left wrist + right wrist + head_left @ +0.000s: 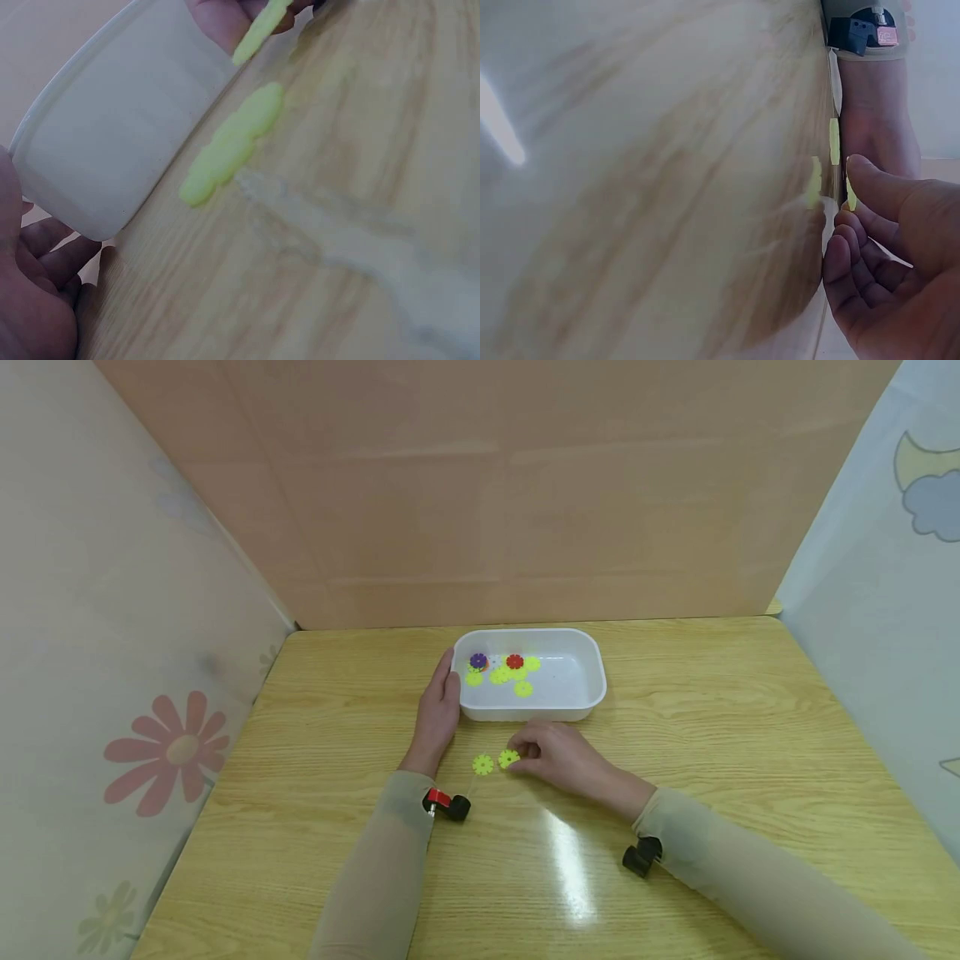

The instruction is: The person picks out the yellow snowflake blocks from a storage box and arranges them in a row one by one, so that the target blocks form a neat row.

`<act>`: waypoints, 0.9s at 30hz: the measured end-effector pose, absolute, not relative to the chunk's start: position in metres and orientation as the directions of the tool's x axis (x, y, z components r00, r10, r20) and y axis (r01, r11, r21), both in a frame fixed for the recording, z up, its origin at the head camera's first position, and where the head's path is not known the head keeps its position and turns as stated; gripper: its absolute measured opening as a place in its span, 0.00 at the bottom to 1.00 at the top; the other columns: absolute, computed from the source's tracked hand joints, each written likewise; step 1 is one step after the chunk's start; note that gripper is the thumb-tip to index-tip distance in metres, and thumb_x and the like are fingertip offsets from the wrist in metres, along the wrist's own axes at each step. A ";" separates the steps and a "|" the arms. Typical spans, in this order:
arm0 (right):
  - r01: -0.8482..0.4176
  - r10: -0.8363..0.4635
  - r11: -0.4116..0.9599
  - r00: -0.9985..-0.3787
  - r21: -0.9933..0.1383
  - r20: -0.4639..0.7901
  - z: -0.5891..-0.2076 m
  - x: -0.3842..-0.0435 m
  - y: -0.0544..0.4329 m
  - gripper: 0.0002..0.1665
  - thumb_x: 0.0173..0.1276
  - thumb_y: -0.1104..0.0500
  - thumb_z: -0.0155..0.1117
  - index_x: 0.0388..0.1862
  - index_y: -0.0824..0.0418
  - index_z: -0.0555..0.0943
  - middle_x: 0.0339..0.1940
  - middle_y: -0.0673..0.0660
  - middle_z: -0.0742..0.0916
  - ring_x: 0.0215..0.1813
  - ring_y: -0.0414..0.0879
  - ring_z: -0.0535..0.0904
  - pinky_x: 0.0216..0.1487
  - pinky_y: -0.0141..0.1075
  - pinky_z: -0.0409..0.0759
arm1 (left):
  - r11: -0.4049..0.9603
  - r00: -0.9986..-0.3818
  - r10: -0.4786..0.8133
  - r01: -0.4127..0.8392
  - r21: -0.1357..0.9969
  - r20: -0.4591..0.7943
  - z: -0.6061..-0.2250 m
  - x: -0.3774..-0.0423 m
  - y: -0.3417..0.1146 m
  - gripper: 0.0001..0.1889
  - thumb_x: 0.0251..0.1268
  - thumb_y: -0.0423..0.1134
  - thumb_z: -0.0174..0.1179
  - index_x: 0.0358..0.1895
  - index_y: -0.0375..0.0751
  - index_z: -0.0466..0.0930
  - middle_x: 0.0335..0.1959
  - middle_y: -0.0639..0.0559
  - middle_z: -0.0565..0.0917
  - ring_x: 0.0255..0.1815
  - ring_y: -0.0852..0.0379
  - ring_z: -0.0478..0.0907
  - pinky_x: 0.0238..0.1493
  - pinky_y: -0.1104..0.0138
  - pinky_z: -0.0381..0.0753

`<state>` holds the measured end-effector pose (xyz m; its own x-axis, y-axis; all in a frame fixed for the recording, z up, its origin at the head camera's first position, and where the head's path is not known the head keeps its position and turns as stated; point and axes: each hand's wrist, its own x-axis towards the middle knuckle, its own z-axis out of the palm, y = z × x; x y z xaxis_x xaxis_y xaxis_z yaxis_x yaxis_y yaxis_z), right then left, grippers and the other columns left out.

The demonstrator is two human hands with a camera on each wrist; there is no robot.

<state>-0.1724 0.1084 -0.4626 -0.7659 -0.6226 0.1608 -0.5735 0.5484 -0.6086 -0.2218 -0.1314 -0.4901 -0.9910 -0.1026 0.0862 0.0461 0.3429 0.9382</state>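
My left hand (pixel 437 714) rests along the left outer wall of a white tub (pixel 525 714), its thumb close to the rim. In the left wrist view its fingers (pixel 64 259) lie by the tub's lower corner. Thumb and fingertips of my right hand (pixel 566 758) pinch a yellow snowflake disc (pixel 508 758) just in front of the tub. A second yellow snowflake disc (pixel 483 765) lies on the table to the left of the pinched one. Inside the tub, toward its left, are several yellow discs (pixel 523 689), a red disc (pixel 514 662) and a purple disc (pixel 478 661).
The wooden table (pixel 360 710) meets a tan back panel (pixel 495 527). Pale printed side panels (pixel 172 635) stand at left and right. Wrist cameras (pixel 459 808) sit at both sleeve cuffs. A blurred translucent strip (pixel 322 225) crosses the left wrist view.
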 end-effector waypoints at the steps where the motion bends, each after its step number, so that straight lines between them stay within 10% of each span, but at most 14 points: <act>1: -0.576 -0.625 0.550 -0.764 -0.605 0.159 -0.463 -0.173 0.109 0.14 0.66 0.55 0.86 0.48 0.58 0.93 0.36 0.46 0.89 0.39 0.40 0.84 0.43 0.35 0.85 | 0.342 -0.991 -0.102 0.046 0.939 0.086 -0.490 -0.222 -0.131 0.31 0.94 0.54 0.38 0.92 0.60 0.55 0.89 0.58 0.61 0.89 0.53 0.55 0.89 0.53 0.55; 27: -0.595 -0.654 0.574 -0.746 -0.563 0.123 -0.460 -0.170 0.110 0.22 0.68 0.53 0.85 0.58 0.59 0.92 0.40 0.46 0.89 0.41 0.40 0.84 0.47 0.38 0.86 | 0.332 -0.992 -0.090 0.051 0.942 0.086 -0.490 -0.222 -0.132 0.32 0.93 0.56 0.38 0.92 0.56 0.55 0.89 0.58 0.60 0.90 0.54 0.54 0.89 0.53 0.54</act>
